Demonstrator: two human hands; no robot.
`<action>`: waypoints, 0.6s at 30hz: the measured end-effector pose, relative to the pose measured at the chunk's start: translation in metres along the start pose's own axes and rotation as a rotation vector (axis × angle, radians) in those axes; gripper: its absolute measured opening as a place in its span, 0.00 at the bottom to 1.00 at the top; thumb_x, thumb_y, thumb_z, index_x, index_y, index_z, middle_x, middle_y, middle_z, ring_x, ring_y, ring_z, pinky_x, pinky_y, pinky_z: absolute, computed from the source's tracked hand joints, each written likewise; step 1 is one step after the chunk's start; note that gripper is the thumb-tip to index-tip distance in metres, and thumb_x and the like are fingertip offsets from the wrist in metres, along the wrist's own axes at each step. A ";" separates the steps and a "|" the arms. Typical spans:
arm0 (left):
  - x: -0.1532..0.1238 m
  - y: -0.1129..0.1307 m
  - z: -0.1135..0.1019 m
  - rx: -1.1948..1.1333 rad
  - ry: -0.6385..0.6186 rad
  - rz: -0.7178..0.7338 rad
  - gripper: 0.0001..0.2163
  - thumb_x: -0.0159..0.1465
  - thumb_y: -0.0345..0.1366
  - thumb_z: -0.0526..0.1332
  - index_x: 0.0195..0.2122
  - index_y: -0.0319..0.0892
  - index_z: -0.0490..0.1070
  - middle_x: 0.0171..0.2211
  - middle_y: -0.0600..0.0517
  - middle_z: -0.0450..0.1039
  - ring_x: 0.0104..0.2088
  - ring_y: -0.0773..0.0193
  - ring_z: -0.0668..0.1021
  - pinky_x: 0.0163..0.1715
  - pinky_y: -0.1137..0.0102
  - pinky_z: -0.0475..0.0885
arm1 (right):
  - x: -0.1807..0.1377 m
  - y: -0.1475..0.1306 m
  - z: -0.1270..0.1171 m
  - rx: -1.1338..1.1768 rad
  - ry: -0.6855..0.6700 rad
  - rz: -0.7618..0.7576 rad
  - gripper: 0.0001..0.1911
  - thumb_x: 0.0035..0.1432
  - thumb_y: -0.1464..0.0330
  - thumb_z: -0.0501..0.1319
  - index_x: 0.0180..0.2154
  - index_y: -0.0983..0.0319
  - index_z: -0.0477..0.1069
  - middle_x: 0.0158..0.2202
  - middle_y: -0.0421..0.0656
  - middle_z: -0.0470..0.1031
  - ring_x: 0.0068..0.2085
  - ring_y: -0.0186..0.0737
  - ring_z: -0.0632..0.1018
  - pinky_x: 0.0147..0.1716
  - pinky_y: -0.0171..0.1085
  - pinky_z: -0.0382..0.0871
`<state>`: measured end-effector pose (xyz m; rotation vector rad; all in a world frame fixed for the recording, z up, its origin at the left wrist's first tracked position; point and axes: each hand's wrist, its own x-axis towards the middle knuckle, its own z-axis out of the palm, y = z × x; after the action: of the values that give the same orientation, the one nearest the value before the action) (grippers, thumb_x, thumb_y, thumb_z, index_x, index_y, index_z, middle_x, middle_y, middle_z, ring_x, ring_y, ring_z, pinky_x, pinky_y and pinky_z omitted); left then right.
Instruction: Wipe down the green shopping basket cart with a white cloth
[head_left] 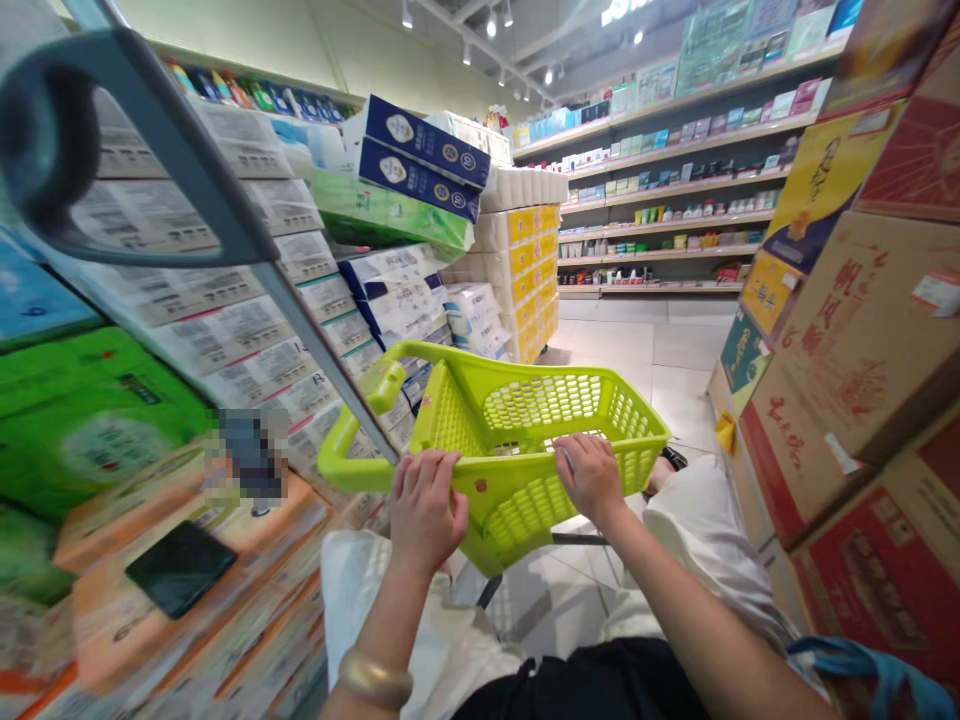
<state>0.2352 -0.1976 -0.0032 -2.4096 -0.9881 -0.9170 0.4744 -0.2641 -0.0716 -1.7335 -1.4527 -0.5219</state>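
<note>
A lime-green plastic shopping basket (540, 400) stands tilted in front of me, its inside bare. My left hand (424, 510) is closed over the near rim on the left side. My right hand (592, 475) grips the same near rim further right, fingers curled over the edge. The basket's green handle (360, 430) swings out to the left, and a grey metal pull bar (225, 220) runs up from it towards the top left. A gold bangle (373, 680) sits on my left wrist.
Stacked packs of tissue and paper rolls (225, 330) fill the left side. A dark phone (180, 567) lies on an orange pack. Cardboard boxes (862, 340) are piled on the right. Tiled floor (645, 350) leads to stocked shelves (667, 200) at the back.
</note>
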 end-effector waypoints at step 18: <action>0.013 0.043 0.045 -0.102 -0.257 0.096 0.29 0.55 0.27 0.56 0.60 0.37 0.59 0.58 0.44 0.66 0.62 0.53 0.63 0.66 0.53 0.49 | -0.003 -0.025 0.005 -0.071 -0.019 0.047 0.09 0.64 0.68 0.54 0.37 0.58 0.73 0.34 0.42 0.75 0.39 0.40 0.70 0.43 0.39 0.55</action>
<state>0.2929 -0.1959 -0.0310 -2.6855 -0.9212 -0.6501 0.4486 -0.2610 -0.0689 -1.8279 -1.4188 -0.5392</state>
